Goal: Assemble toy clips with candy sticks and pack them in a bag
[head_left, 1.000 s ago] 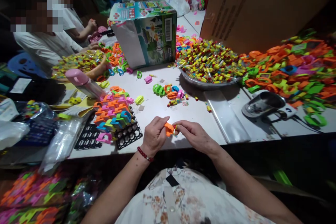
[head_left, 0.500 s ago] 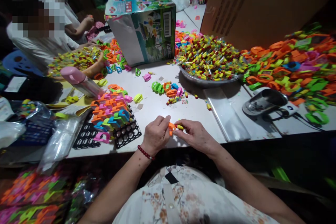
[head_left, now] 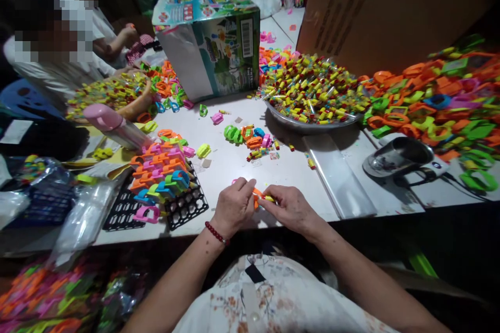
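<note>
My left hand (head_left: 234,205), with a dark red bead bracelet at the wrist, is closed on a small orange plastic toy watch (head_left: 257,197). Thumb and fingers of my right hand (head_left: 292,209) pinch a small yellow-and-red candy tube (head_left: 269,199) against the watch's right side. Fingers hide where the two meet, so I cannot tell how far the tube is in. Beyond my hands lies a small cluster of coloured toy watches (head_left: 253,141) with loose tubes. To the left, a stack of toy watches (head_left: 160,169) sits on a black plastic grid tray (head_left: 189,213).
A metal bowl (head_left: 312,126) heaped with tubes stands behind, near a printed carton (head_left: 230,57). Clear plastic bags (head_left: 339,179) and a metal scoop (head_left: 398,158) lie right, before a watch pile (head_left: 433,99). A pink-capped bottle (head_left: 117,127) stands left. Co-workers sit at far left.
Both hands stay together around the orange toy watch, with the fingers shifted slightly. A bit of pink now shows behind my left fingers. The whole view has tilted a little.
</note>
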Demonstrator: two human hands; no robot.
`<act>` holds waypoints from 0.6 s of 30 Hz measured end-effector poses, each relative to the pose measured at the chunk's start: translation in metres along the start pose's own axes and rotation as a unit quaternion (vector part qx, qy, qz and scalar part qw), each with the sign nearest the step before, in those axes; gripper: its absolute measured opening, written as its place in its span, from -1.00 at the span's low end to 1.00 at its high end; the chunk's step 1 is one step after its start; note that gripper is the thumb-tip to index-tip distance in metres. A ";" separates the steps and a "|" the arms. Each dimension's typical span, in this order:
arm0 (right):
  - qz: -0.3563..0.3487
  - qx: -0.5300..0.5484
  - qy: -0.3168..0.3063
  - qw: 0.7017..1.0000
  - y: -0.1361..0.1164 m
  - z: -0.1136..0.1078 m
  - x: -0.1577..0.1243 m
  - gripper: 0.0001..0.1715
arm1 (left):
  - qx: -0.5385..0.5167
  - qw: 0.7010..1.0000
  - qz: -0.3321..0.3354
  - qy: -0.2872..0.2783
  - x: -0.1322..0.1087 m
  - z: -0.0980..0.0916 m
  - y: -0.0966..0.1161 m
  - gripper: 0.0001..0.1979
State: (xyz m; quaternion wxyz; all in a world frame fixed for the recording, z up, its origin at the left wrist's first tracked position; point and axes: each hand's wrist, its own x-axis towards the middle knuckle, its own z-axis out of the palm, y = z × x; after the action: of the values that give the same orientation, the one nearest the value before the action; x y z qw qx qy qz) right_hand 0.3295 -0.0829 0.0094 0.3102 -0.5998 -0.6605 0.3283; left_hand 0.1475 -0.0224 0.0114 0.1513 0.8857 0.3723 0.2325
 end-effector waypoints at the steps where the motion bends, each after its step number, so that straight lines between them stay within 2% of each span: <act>1: -0.006 -0.015 0.001 1.000 0.008 -0.002 0.002 -0.69 | -0.056 0.998 -0.021 -0.005 0.002 -0.001 0.000 -0.63; 3: -0.036 -0.063 0.026 0.997 0.026 -0.007 0.011 -0.73 | -0.155 0.985 -0.075 -0.005 0.010 -0.003 -0.002 -0.64; 5: -0.072 -0.122 0.075 0.987 0.044 -0.011 0.027 -0.76 | -0.193 0.971 -0.141 0.015 0.022 -0.004 -0.010 -0.70; 7: -0.091 -0.168 0.109 0.975 0.055 -0.012 0.049 -0.78 | -0.172 0.961 -0.210 0.046 0.039 -0.002 -0.024 -0.77; 9: -0.103 -0.192 0.105 0.970 0.059 -0.009 0.075 -0.78 | -0.136 0.953 -0.262 0.075 0.062 0.003 -0.042 -0.80; 14: -0.106 -0.212 0.084 0.968 0.053 0.005 0.127 -0.78 | -0.085 0.941 -0.307 0.113 0.125 0.020 -0.088 -0.81; 18: -0.078 -0.206 0.089 0.971 0.053 0.006 0.144 -0.89 | -0.068 0.941 -0.320 0.092 0.154 0.030 -0.107 -0.92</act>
State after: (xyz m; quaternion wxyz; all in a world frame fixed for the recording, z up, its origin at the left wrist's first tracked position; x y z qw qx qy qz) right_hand 0.3435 0.0636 -0.0343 0.2624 -0.6241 -0.7284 0.1051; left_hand 0.1950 0.1594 -0.0156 0.2429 0.6823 0.6312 0.2775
